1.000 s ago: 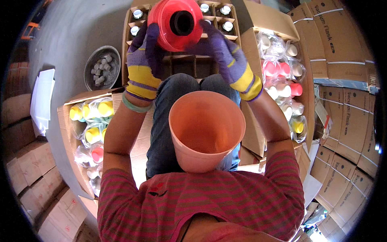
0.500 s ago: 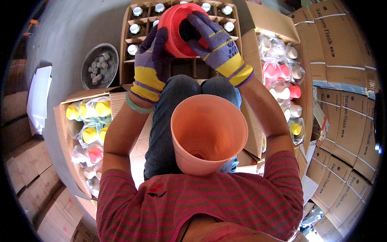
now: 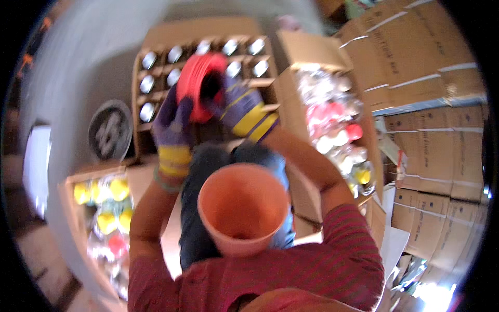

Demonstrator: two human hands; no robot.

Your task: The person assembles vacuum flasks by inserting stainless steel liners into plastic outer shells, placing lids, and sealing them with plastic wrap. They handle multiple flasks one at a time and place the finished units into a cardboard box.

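Note:
Both my hands wear purple gloves with yellow cuffs. Between them is a round, red, ribbed roll-like thing [image 3: 188,86] with a dark hollow; blur hides its exact kind. My left hand [image 3: 174,127] wraps its left and lower side. My right hand [image 3: 243,108] grips its right side, with fingertips at the hollow and partly hidden. They hold it above a divided carton [image 3: 202,30] of bottles [image 3: 147,83] with pale caps, covering some compartments. An open pink bucket [image 3: 234,245] rests between my lap and chest.
A dark round basin [image 3: 126,117] with small pale pieces sits on the floor at left. Open cartons of plastic-wrapped, colourful-topped items stand left [image 3: 66,208] and right [image 3: 314,49]. Strapped boxes [image 3: 426,130] are stacked along the right.
The view has shifted and blurred, placing the cartons and bucket lower and further left. The red thing has turned more edge-on in my hands, which still hold it.

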